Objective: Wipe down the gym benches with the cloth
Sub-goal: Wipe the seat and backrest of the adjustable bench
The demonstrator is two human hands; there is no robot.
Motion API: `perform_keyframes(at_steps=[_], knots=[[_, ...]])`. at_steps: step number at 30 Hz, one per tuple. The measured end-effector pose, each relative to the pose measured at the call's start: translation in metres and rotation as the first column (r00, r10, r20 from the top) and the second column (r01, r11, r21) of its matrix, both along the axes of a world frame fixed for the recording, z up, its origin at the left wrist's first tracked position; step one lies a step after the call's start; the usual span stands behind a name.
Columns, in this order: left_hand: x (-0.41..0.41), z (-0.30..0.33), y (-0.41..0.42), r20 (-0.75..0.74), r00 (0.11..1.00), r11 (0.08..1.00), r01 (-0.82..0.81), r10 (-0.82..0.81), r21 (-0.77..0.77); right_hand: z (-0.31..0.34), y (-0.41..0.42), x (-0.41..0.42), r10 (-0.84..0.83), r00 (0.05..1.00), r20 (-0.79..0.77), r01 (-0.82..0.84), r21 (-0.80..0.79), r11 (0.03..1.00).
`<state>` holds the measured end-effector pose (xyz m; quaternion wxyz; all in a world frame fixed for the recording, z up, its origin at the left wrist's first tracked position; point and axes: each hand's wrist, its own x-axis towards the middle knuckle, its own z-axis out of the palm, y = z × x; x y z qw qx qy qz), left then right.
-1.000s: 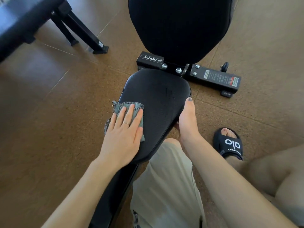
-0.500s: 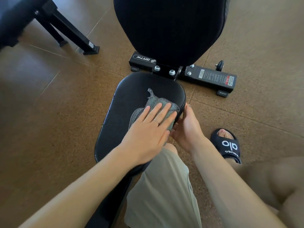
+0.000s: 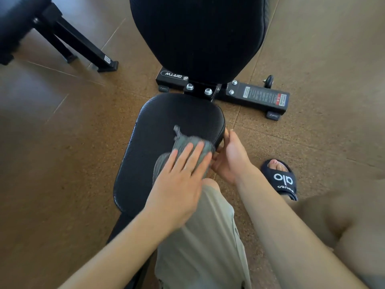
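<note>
The left hand (image 3: 179, 180) lies flat with its fingers straight and slightly spread, pressing a grey cloth (image 3: 187, 147) onto the black padded seat (image 3: 158, 122) of the gym bench, near the seat's right edge. The right hand (image 3: 231, 157) is at that same right edge, just beside the cloth, with its fingers curled round the rim of the seat. Behind the seat stands the black backrest (image 3: 198, 36), below it a black base bar (image 3: 256, 97) on the brown floor (image 3: 62, 142), and a second bench (image 3: 25, 26) stands at upper left.
</note>
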<state>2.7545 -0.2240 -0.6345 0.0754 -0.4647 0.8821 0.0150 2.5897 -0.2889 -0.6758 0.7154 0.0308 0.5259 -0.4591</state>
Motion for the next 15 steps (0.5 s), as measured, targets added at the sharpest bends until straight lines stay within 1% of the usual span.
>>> perform_keyframes(at_steps=[2, 3, 5, 7, 8, 10, 12, 15], knots=[[0.021, 0.000, 0.027, 0.022, 1.000, 1.000, 0.013, -0.013, 0.013, -0.002, 0.000, 0.005, -0.003, 1.000, -0.024, 0.003, 0.002, 1.000], [0.024, 0.000, 0.027, 0.024, 1.000, 1.000, 0.008, -0.008, 0.017, -0.003, 0.000, 0.008, -0.003, 0.999, -0.040, 0.003, 0.004, 1.000], [0.010, -0.004, 0.009, 0.021, 1.000, 1.000, -0.015, 0.014, 0.019, -0.005, 0.001, 0.011, -0.005, 0.998, -0.061, 0.006, 0.008, 1.000], [-0.018, -0.008, -0.021, -0.023, 0.999, 0.999, -0.043, 0.043, -0.002, -0.007, 0.003, 0.011, -0.009, 0.998, -0.058, 0.008, -0.013, 1.000], [-0.032, -0.008, -0.035, -0.033, 0.997, 0.997, -0.074, 0.074, 0.011, -0.006, 0.006, 0.010, -0.023, 0.998, -0.058, 0.022, -0.016, 1.000], [-0.046, -0.009, -0.048, 0.001, 0.994, 0.993, -0.106, 0.106, 0.042, 0.000, 0.011, 0.009, -0.044, 0.999, -0.027, 0.043, -0.028, 0.999], [-0.035, -0.009, -0.034, 0.022, 0.994, 0.994, -0.107, 0.106, 0.022, 0.005, 0.015, 0.011, -0.029, 0.999, -0.033, 0.028, -0.017, 0.999], [0.008, -0.004, 0.021, 0.030, 0.997, 0.997, -0.072, 0.073, -0.039, 0.008, 0.026, 0.022, 0.042, 0.994, -0.097, -0.041, 0.016, 0.999]])
